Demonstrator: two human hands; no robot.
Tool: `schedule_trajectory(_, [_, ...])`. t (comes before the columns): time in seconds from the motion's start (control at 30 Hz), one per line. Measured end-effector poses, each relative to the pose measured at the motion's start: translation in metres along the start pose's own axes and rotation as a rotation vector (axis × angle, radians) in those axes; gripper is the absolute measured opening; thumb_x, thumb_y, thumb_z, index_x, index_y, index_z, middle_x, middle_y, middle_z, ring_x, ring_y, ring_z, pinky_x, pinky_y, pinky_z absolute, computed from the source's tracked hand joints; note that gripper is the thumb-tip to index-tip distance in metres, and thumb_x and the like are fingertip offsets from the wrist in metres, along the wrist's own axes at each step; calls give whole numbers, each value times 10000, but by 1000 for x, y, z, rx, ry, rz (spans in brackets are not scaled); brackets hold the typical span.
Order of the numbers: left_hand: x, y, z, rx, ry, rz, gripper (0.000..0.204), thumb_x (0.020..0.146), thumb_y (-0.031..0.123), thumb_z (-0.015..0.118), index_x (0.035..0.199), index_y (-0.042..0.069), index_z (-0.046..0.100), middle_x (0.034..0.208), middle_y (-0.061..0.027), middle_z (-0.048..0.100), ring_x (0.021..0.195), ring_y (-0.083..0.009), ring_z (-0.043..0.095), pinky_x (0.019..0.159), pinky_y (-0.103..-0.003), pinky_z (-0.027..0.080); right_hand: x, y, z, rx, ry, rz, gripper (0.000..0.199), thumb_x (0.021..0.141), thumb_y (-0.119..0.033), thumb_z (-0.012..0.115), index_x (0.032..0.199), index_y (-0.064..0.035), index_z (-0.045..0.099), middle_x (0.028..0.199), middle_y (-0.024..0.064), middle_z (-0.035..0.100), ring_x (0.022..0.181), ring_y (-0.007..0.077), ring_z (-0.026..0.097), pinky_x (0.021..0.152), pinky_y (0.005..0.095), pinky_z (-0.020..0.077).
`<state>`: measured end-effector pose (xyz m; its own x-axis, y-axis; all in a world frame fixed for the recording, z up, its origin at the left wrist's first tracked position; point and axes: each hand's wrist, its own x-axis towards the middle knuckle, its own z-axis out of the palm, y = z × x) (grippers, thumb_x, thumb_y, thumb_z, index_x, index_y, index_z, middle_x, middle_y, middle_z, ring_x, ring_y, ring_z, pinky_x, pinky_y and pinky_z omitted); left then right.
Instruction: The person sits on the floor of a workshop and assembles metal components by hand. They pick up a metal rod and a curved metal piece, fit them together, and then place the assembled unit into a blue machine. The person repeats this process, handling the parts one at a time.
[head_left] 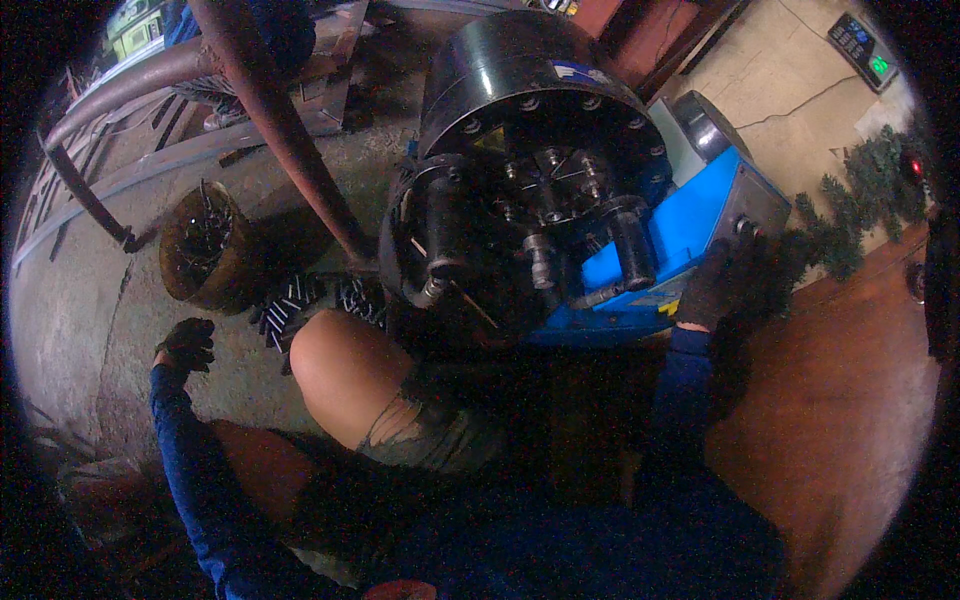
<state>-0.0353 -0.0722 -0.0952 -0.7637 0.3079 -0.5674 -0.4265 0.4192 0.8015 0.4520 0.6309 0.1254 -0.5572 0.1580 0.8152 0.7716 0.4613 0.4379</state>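
Note:
My left hand (187, 345), in a dark glove, hangs over the floor at the left with its fingers loosely bent and nothing visible in it. At the right, my gloved right hand (712, 285) reaches to the grey control panel (765, 205) on a blue machine base (692, 215), close to a round knob (745, 227). Its fingers are lost in shadow, so I cannot tell whether they grip the knob. In front of me stands a large black round machine head (520, 70), with metal fittings set in a ring (550, 185) inside its opening.
A rusty bucket (180, 255) of metal pieces stands on the floor, beside a pile of short metal rods (290, 310). A brown pipe frame (275, 130) rises at the left. On the right are a reddish-brown surface (830, 400), a green garland (850, 205) and a digital display (862, 52).

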Motion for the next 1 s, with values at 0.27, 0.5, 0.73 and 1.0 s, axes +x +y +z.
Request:
schedule_trajectory(0.27, [0,-1,-1,72,17,27,335,967,380,655,1225,169,685,940,-68,710,663,-242,695,523,-396,558,6,-7,-3,119,99,65,378,1020,-113,541,1380,-14,598,1474,212,553,1438,419,424,1217,526,288])
schedule_trajectory(0.5, [-6,8,8,47,34,6,352,959,397,673,1223,164,672,927,-64,704,652,-238,695,511,-389,554,5,1,4,108,99,13,405,1046,-169,497,1409,-7,572,1476,215,551,1412,432,450,1213,557,282])
schedule_trajectory(0.73, [-1,4,3,52,24,3,383,950,410,693,1239,163,649,924,-69,704,641,-236,695,502,-387,552,10,-4,-8,63,105,19,439,1052,-208,492,1436,-1,548,1504,227,521,1433,430,427,1224,554,259])
schedule_trajectory(1.0, [-14,35,13,192,72,246,313,1001,331,630,1215,106,663,989,-64,705,735,-204,694,602,-349,562,15,-7,-20,-106,-50,4,438,1021,-203,519,1412,-14,579,1487,216,541,1416,419,450,1208,540,295])
